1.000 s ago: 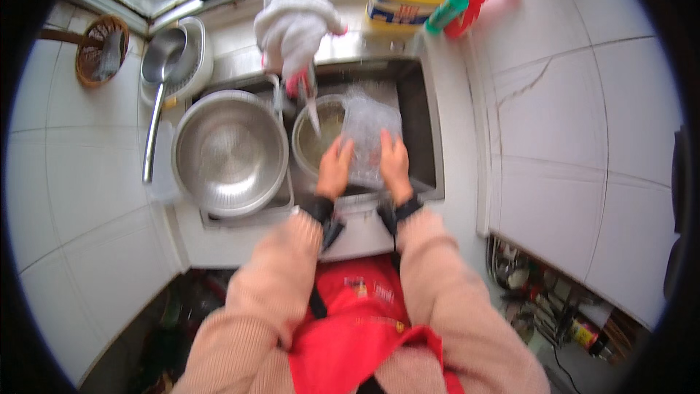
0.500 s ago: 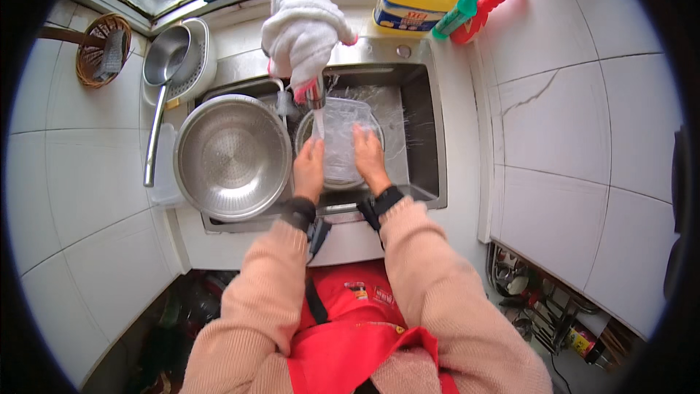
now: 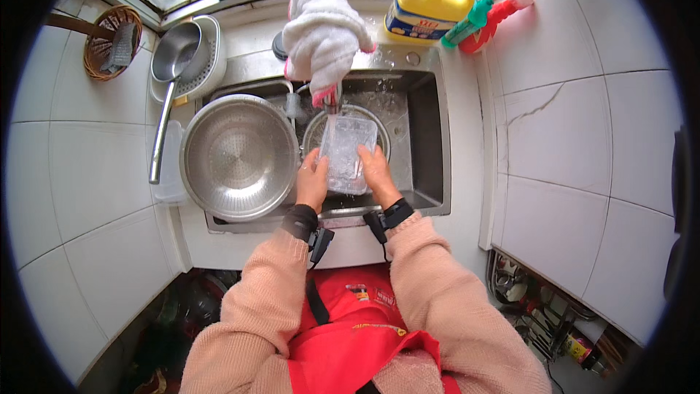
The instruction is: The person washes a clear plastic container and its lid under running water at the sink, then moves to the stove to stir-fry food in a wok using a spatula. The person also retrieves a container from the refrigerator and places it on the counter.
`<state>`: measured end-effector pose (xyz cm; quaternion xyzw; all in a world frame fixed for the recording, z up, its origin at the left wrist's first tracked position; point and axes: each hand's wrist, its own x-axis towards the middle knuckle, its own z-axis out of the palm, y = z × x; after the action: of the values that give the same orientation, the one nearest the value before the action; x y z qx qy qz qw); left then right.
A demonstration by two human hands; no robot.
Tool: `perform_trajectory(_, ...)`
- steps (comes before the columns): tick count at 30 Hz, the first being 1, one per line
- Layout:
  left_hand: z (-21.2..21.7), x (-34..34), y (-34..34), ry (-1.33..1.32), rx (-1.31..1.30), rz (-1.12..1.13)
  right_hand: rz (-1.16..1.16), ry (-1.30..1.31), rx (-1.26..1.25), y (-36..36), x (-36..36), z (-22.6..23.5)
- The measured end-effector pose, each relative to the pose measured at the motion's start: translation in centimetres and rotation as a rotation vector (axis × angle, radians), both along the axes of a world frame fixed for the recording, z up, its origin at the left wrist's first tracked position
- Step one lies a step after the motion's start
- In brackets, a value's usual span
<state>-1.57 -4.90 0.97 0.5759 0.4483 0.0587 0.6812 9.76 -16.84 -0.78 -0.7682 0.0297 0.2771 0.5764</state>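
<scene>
Over the sink [image 3: 429, 131], a clear rectangular plastic container [image 3: 351, 147] is held between my two hands. My left hand [image 3: 312, 184] grips its left edge and my right hand [image 3: 376, 174] its right edge, with the thumb on the rim. Water from the metal faucet [image 3: 332, 105] runs into the container. Behind and beneath it in the sink sits a round metal bowl [image 3: 386, 128], partly hidden. A white towel with pink edges [image 3: 326, 33] is wrapped around the faucet.
A large steel colander [image 3: 237, 157] rests over the sink's left side. Left of it are a long-handled saucepan [image 3: 177, 51], an oval drainer [image 3: 211, 44] and a clear plastic box [image 3: 172, 164]. Behind stand a yellow jug [image 3: 428, 7], a green bottle [image 3: 467, 23] and a red bottle [image 3: 497, 20].
The container has tipped from lying flat, and water now falls inside it. My hands have shifted slightly and closed on its sides. The view has moved a little.
</scene>
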Motion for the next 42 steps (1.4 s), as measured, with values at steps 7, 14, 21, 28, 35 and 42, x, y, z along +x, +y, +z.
perform_trajectory(7, 7.7, -0.1, -1.3, -0.09, 0.909, -0.713, 0.098, 0.376, -0.106, -1.6, 2.5, 5.4)
perform_trajectory(14, 8.9, 0.5, -0.3, -0.234, 1.304, -0.641, 0.166, 0.528, 0.069, -0.9, 2.6, 9.7)
perform_trajectory(21, 6.3, 2.8, 4.6, -0.125, 0.224, -0.233, 0.173, 0.237, -0.039, -1.4, 4.1, 5.9)
perform_trajectory(28, 3.2, 3.3, 5.8, -0.07, -0.429, -0.085, 0.02, 0.576, 0.382, -2.8, 2.3, 3.6)
perform_trajectory(35, 2.7, 3.9, 3.1, 0.113, 0.067, -0.166, -0.088, 0.439, 0.186, -2.7, 2.5, 5.3)
perform_trajectory(42, 4.8, 3.2, 2.8, 0.076, -0.521, -0.186, 0.161, -0.493, -0.241, -2.7, 0.2, 10.3)
